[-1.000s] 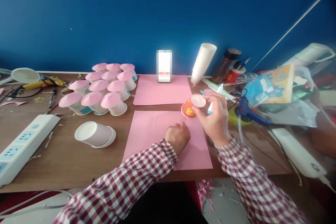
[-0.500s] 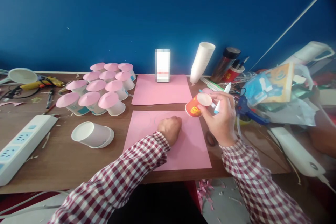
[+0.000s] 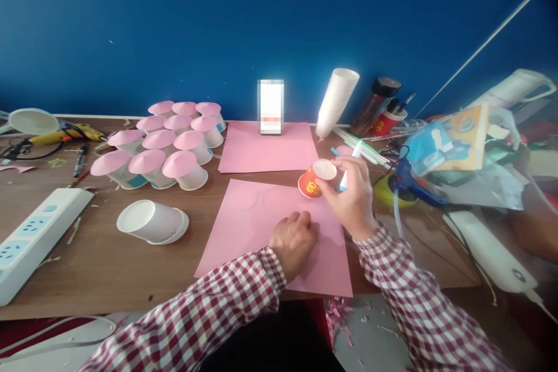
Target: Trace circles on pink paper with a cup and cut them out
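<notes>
A pink sheet point(image 3: 248, 244) lies on the brown table, with two drawn circle outlines near its far edge. Resting on the sheet's right half is my left hand point(image 3: 294, 241), its fingers curled under so that what is beneath them is hidden. My right hand point(image 3: 353, 195) grips a red paper cup point(image 3: 311, 183) with yellow print, its small end up, over the sheet's far right corner. A white marker point(image 3: 357, 151) with a blue end is held in the same hand, pointing up between the fingers.
Several upturned cups with pink cone tops point(image 3: 148, 161) stand at the left, near a white cup point(image 3: 148, 221) and a power strip point(image 3: 39, 238). Behind are more pink paper point(image 3: 268, 154), a blurred-out upright screen point(image 3: 271, 107) and stacked cups point(image 3: 337, 99). A glue gun point(image 3: 414, 183) lies right.
The pink sheet has turned and shifted toward me. My left hand has moved nearer and to the right. My right hand has brought the red cup and marker left, over the sheet.
</notes>
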`<state>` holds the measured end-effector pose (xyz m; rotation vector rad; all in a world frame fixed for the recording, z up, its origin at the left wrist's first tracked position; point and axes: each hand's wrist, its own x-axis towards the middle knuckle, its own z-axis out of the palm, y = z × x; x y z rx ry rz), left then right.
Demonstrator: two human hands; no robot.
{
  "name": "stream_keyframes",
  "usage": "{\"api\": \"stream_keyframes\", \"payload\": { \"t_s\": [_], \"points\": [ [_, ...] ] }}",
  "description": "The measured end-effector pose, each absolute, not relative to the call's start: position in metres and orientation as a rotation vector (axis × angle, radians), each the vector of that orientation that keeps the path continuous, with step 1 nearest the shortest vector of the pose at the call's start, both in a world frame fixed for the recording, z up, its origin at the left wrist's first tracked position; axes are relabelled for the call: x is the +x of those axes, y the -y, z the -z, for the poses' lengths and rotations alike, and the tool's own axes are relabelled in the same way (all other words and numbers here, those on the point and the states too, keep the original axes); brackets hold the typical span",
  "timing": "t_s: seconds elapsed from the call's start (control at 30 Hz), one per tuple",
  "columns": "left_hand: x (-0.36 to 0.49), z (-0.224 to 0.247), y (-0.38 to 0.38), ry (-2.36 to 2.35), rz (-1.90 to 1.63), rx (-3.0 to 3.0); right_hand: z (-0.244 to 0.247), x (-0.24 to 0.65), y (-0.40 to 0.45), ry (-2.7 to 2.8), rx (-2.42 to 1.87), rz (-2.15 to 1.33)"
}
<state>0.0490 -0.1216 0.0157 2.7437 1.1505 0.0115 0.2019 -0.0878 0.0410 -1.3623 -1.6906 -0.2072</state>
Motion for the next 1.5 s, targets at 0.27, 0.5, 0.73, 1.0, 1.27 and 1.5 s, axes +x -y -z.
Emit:
{"api": "stream_keyframes", "payload": {
  "t_s": [0.27,0.5,0.73,1.0,1.27,1.5],
  "points": [
    [0.034,-0.012,0.121,-1.229,-0.049,2.846,-0.041,0.201,0.093,1.769,-1.311,0.167],
    [0.019,-0.013,0.112,-1.320,-0.054,2.797,-0.046,0.192,0.083,1.787,-1.307,0.158],
    [0.011,-0.016,0.118,-1.205,-0.030,2.754,-0.042,0.172,0.073,1.887,-1.291,0.047],
    [0.005,-0.017,0.118,-1.164,-0.027,2.765,-0.040,0.168,0.074,1.916,-1.285,0.051],
    [0.003,-0.003,0.118,-1.193,-0.266,2.720,-0.041,0.174,0.080,1.926,-1.274,0.067],
    [-0.009,0.015,0.117,-1.139,-0.490,2.694,-0.029,0.194,0.129,1.980,-1.490,0.328]
  ]
}}
